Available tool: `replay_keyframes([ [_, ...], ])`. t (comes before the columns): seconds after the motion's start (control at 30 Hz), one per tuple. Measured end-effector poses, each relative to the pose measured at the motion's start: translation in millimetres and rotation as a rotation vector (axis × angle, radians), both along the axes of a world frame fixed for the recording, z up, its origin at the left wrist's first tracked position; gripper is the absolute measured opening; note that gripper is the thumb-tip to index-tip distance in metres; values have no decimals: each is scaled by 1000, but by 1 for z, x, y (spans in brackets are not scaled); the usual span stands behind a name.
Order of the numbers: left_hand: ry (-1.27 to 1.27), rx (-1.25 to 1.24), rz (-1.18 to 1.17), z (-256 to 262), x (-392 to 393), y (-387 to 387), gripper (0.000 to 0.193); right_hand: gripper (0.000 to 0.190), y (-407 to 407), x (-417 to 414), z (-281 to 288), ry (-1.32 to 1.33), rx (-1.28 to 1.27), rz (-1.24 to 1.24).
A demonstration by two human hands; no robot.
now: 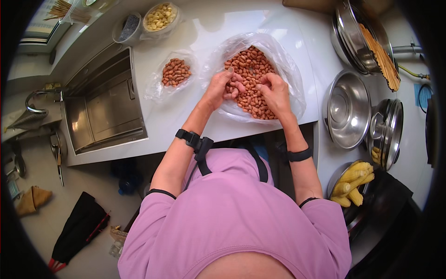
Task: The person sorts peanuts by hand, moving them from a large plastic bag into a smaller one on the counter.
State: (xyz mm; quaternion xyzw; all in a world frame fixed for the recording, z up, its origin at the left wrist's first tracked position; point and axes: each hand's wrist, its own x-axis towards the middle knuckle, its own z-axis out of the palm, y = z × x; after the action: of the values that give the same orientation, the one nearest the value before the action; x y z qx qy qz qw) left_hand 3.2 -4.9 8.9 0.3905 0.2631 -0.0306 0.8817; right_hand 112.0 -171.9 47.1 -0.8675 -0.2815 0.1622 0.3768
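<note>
Red-skinned peanuts (256,104) fill a large, clear plastic bag (293,82) spread wide on the white countertop (170,129). Over the left part of the pile, my left hand (220,87) is turned partly palm up, with several peanuts in its curled fingers. My right hand (277,92) rests over the right side of the pile, thumb and forefinger bent close together at the nuts. Whether a peanut is between those fingertips cannot be made out. To the left, a smaller plastic bag (156,89) lies open around a smaller heap of peanuts (176,72).
A steel sink (111,101) is set into the counter at left. Behind stand a tub of what looks like peeled garlic (160,17) and another tub (128,29). At right are a steel bowl (348,110), stacked basins (343,31) and corn cobs (355,178).
</note>
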Motion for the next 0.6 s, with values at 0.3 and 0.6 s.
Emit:
replay_keyframes([
  [0.3, -130, -38, -72, 24, -3, 2, 25, 15, -8, 3, -13, -90, -205, 74],
  [0.6, -13, 387, 161, 63, -31, 86, 12, 15, -11, 3, -15, -55, -140, 96],
])
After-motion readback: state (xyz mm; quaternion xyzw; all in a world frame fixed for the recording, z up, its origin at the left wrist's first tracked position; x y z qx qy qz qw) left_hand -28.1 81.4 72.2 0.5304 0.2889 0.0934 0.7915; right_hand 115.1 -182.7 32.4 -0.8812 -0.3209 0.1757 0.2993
